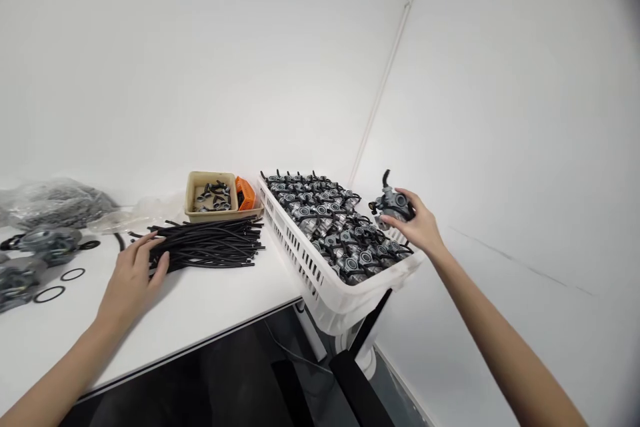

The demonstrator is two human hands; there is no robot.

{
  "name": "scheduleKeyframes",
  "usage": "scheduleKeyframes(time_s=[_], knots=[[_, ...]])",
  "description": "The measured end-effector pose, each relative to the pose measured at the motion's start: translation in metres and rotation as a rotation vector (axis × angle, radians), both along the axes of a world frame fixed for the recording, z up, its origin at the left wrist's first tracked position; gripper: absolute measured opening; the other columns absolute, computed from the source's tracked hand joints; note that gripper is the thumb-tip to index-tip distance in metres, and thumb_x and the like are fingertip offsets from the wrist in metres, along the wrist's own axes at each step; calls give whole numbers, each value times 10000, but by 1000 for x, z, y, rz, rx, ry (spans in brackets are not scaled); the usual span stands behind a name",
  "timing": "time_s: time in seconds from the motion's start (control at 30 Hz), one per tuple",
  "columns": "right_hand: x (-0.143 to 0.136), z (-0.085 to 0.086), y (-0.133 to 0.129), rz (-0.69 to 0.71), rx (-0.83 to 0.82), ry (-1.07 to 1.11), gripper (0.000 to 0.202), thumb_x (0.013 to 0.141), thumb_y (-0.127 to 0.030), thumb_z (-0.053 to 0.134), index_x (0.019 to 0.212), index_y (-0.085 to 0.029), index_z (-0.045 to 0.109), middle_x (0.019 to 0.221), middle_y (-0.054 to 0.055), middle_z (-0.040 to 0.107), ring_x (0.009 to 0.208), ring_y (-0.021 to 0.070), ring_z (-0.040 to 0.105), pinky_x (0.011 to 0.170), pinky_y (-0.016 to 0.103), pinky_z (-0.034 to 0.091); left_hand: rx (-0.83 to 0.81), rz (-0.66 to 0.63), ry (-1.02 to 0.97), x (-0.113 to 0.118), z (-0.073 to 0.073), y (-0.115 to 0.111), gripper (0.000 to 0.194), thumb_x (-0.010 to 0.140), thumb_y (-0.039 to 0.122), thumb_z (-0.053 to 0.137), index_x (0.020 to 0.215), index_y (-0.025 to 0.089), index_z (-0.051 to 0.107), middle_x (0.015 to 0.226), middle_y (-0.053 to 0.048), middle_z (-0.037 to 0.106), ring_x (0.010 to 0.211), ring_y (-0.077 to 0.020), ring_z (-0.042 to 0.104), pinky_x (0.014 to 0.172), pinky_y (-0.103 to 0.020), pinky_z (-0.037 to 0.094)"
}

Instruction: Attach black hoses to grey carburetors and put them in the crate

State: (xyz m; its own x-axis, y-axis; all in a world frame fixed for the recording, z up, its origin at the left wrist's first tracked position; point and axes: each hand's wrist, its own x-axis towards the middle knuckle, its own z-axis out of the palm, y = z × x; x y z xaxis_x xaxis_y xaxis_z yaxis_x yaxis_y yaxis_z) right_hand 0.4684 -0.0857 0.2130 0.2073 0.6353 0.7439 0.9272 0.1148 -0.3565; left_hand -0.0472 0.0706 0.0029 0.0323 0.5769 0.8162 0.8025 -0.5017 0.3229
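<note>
My right hand (413,220) grips a metal carburetor (391,205) with a short black hose on top, above the right end of a white slotted basket (305,257). Rows of similar carburetors (323,210) fill the basket. On the white table, my left hand (137,267) rests with its fingers apart at the left end of a pile of thin black rubber tubes (210,243). The fingertips touch or nearly touch the tubes; no tube is visibly lifted.
A beige tray (190,195) of small metal parts and an orange basket (246,193) stand behind the tubes. More carburetors (47,243), black rings (49,294) and a plastic bag of parts (65,203) lie at left. A black chair arm (357,390) is below the basket.
</note>
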Motion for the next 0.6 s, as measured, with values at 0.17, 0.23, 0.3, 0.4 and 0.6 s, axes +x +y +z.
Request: scheduleKeyframes(time_s=[0.17,0.23,0.3,0.4,0.6], knots=[[57,1,75,10,-357,-104,617,658,-261,761,1228,-160,548,1135,128,660,961,264,626,859,374,467,-8,14,-13,0,-1,1,378,898,426,400,1250,292,425,1327,-69,473,1264,-299,430,1084,-503,337],[63,-5,97,6,-457,-137,611,652,-215,752,1225,-144,552,1115,136,669,919,254,628,822,354,468,-3,16,-16,0,-2,2,378,896,425,400,1254,308,417,1320,-66,478,1267,-297,431,1088,-506,336],[63,-11,115,28,-526,-136,619,636,-175,750,1223,-131,555,1127,147,665,908,255,627,808,348,466,-2,17,-16,-1,-3,3,382,893,429,402,1260,322,409,1311,-68,485,1261,-301,439,1083,-519,341],[54,-20,133,88,-561,-95,623,591,-93,748,1189,-129,579,1202,153,635,978,265,616,854,343,458,-24,16,-25,-2,-5,4,396,886,436,402,1275,365,389,1313,-60,485,1258,-308,444,1072,-544,354],[31,-32,143,128,-490,-10,468,653,-54,728,1098,-153,624,1167,110,648,964,206,622,848,303,492,-63,15,-56,-4,-8,7,445,857,433,426,1295,459,351,1344,-24,473,1276,-328,427,1051,-604,357]])
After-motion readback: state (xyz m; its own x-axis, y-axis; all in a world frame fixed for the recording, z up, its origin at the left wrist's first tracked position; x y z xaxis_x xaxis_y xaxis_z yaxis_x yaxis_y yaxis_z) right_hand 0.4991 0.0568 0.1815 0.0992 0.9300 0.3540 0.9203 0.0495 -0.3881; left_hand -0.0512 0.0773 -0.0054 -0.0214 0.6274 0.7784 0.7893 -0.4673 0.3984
